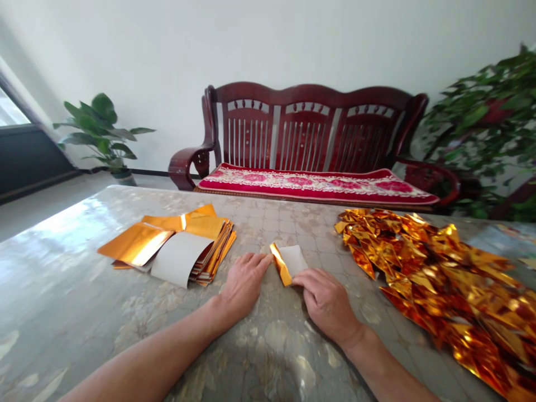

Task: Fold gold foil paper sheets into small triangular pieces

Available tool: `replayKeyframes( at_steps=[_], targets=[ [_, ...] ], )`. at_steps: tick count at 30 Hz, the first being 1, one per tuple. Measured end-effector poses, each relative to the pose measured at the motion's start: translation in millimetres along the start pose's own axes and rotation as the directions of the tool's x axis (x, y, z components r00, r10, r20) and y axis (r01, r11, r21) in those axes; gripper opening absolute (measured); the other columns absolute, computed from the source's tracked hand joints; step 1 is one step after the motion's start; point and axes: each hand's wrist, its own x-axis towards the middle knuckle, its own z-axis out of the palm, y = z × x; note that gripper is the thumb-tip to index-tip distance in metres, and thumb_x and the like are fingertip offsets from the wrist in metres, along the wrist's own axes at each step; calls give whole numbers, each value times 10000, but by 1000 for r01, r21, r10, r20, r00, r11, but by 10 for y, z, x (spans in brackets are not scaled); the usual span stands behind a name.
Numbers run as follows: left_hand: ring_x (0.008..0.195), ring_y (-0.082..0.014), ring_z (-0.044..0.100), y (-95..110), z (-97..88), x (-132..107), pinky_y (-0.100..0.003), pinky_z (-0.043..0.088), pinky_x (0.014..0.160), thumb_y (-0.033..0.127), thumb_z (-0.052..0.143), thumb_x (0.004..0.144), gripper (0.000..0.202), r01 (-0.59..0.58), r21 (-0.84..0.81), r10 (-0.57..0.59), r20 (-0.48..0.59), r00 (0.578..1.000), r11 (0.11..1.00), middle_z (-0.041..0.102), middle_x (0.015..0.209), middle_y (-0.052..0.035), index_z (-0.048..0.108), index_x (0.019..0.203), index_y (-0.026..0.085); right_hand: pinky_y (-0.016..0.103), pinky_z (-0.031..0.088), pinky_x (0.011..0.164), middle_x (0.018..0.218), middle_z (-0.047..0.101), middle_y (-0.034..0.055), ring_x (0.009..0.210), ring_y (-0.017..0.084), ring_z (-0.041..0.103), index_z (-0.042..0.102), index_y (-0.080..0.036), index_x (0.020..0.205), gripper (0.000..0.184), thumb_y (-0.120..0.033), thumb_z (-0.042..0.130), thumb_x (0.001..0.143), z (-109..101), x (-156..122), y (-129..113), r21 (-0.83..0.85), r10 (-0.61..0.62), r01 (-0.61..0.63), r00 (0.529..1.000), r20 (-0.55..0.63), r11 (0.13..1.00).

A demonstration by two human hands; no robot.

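A small sheet of gold foil paper [288, 261], white side up with one gold edge folded over, lies on the table between my hands. My left hand [243, 282] rests flat, fingers stretched out, its fingertips touching the sheet's left edge. My right hand [325, 301] has its fingers curled and pressed down on the sheet's near right corner. A stack of flat gold sheets [176, 245] lies to the left, one sheet curled white side up. A heap of folded gold pieces [439, 268] spreads out on the right.
The marbled table top [84, 312] is glossy and reflects light. Behind it stands a dark red wooden bench [310, 139] with a red cushion. A potted plant [103, 131] is at the back left, and leafy plants [489, 123] at the right.
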Motion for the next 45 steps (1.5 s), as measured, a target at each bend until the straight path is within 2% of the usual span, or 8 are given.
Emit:
replayKeyframes(
  at_steps=[7, 14, 19, 22, 26, 32, 38, 45],
  targets=[
    [1039, -213, 621, 71, -41, 8, -354, 472, 920, 166, 362, 988, 347, 89, -136, -97, -57, 994, 987, 684, 1120, -77, 476, 1316, 180, 320, 436, 807, 927, 712, 34, 879, 195, 593, 670, -215, 913, 320, -6, 441, 833, 8, 48, -23, 55, -83, 81, 996, 39, 995],
    [1001, -245, 630, 213, -98, 3, -387, 467, 909, 339, 525, 939, 294, 108, -126, -117, -67, 991, 986, 684, 1044, -63, 524, 1198, 201, 297, 445, 757, 815, 679, 32, 791, 166, 587, 641, -203, 865, 291, -10, 424, 849, 65, 65, -102, 138, -187, 177, 980, 68, 975],
    [1071, -222, 627, 200, -97, 33, -387, 457, 971, 202, 483, 929, 267, 115, -213, -123, -23, 992, 970, 682, 1137, -72, 529, 1192, 191, 298, 491, 774, 832, 682, 33, 824, 168, 620, 629, -206, 843, 339, 32, 402, 763, 59, 67, -69, 126, -119, 121, 993, -25, 985],
    [1095, -221, 625, 182, -75, 46, -393, 460, 981, 159, 479, 911, 314, 112, -223, -116, -5, 993, 968, 682, 1146, -79, 521, 1220, 192, 327, 510, 854, 960, 697, 55, 945, 185, 630, 661, -210, 942, 406, 35, 400, 750, 36, 96, -53, 66, -88, 93, 993, -77, 993],
    [1083, -224, 629, 155, -24, 38, -392, 475, 965, 141, 497, 892, 336, 75, -232, -86, -39, 996, 970, 682, 1140, -79, 507, 1224, 194, 372, 492, 963, 1139, 682, 73, 1080, 200, 599, 669, -219, 1101, 420, -2, 427, 835, 37, 141, -41, 3, -134, 134, 991, 7, 991],
    [1088, -226, 627, 89, 84, 17, -398, 486, 967, 126, 528, 869, 381, 28, -261, -50, -81, 995, 965, 676, 1150, -77, 486, 1241, 197, 364, 489, 981, 1267, 639, 74, 1156, 199, 583, 647, -234, 1178, 365, -60, 459, 919, 86, 144, 24, -78, -160, 169, 981, 107, 983],
    [1115, -210, 620, 73, 109, 16, -371, 477, 990, 101, 563, 821, 443, 15, -322, -43, -79, 996, 947, 669, 1193, -67, 496, 1244, 214, 328, 501, 880, 1170, 678, 65, 1071, 188, 615, 649, -220, 987, 194, -125, 485, 945, 73, 139, 37, -121, -203, 214, 974, 100, 969],
    [1123, -191, 611, 77, 63, 0, -338, 454, 1005, 138, 594, 860, 284, -82, -353, 50, -99, 994, 932, 681, 1174, -31, 648, 1116, 245, 300, 424, 787, 910, 681, 39, 897, 184, 596, 622, -206, 872, 134, -176, 523, 958, 53, 126, 40, -244, -142, 165, 984, 111, 956]
  ],
)
